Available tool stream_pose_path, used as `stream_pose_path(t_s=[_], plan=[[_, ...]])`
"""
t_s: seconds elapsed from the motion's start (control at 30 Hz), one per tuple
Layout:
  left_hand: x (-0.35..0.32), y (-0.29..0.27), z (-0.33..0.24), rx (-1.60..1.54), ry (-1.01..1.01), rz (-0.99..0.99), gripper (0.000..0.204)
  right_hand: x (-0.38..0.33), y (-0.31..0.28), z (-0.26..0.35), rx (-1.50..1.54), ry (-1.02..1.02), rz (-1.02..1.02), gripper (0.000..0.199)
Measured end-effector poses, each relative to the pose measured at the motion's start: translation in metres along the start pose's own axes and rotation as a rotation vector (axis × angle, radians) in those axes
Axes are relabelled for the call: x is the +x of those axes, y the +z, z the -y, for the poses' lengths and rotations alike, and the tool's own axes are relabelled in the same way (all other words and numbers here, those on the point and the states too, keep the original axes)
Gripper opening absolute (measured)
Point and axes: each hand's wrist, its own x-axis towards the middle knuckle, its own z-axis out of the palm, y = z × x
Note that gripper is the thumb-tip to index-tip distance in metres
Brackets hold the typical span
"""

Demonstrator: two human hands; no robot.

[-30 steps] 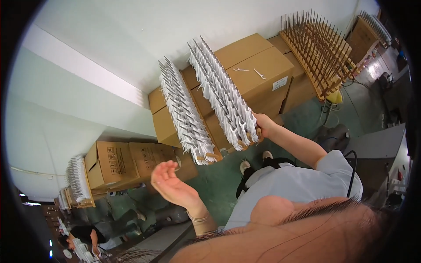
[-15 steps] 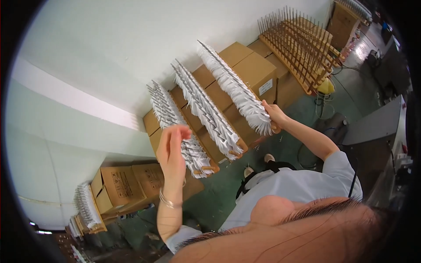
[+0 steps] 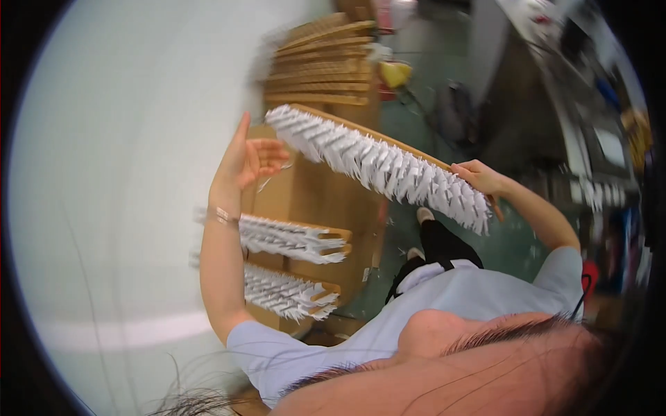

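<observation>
A long wooden rack (image 3: pixel 374 161), covered along its length with rows of white feathery strips, slants in front of me over the cardboard boxes and the floor. Its near right end is in my right hand (image 3: pixel 480 177), fingers closed round the wood. My left hand (image 3: pixel 251 159) is beside the rack's far left end, apart from it, with thumb raised and fingers spread. Two similar racks, an upper one (image 3: pixel 298 240) and a lower one (image 3: pixel 288 291), lie side by side on the boxes, partly hidden behind my left forearm.
Cardboard boxes (image 3: pixel 316 197) line the pale wall (image 3: pixel 139 173). Beyond them stand wooden racks with thin pins (image 3: pixel 319 69), blurred, and a yellow object (image 3: pixel 395 73). A dark bench or machine (image 3: pixel 527 111) is on the right, above the green floor (image 3: pixel 409 236).
The view has turned right. My right hand has lifted and swung the rack away from the other two. From over the leftmost rack, my left hand has come to the held rack's far end.
</observation>
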Motion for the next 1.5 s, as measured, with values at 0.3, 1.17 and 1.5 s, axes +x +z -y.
stream_pose_path(t_s=[0.3,1.17,1.5], plan=[[0.041,0.170,0.115,-0.001,-0.516,0.883,0.041,-0.278,-0.041,-0.082,-0.313,0.282,-0.250,0.051],[-0.038,0.512,0.266,-0.456,-0.161,1.063,0.040,-0.557,-0.142,-0.175,0.397,0.236,-1.643,0.046],[-0.007,0.518,0.187,-0.405,-0.083,1.154,0.046,-0.507,-0.238,-0.155,1.047,-0.095,-1.226,0.051]])
